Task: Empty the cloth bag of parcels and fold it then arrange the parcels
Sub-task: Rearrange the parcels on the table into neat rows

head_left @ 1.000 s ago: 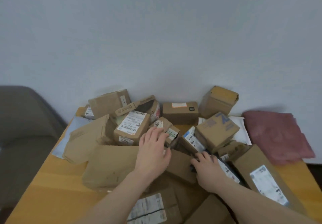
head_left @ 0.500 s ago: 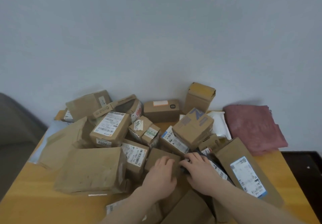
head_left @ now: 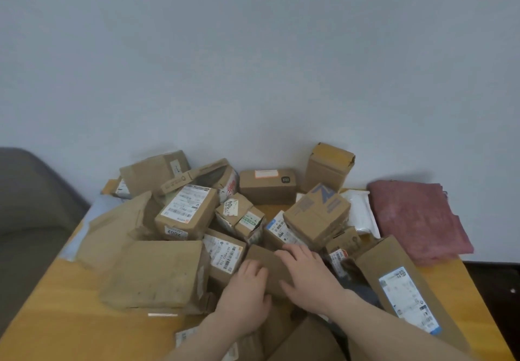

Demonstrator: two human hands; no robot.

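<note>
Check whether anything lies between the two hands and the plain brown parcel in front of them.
Nothing visible does. Left hand and right hand already rest on the plain brown parcel, fingers on its top face; other parcels crowd its sides.

Both hands on a plain brown box (head_left: 266, 265) mid-pile: left hand (head_left: 244, 301) at its near-left edge, right hand (head_left: 306, 276) flat over its right side, fingers spread. Cardboard parcels heaped across the wooden table (head_left: 67, 329). Folded red cloth bag (head_left: 416, 220) at far right, against the wall. Long labelled box (head_left: 405, 293) lies just right of the right forearm.
</note>
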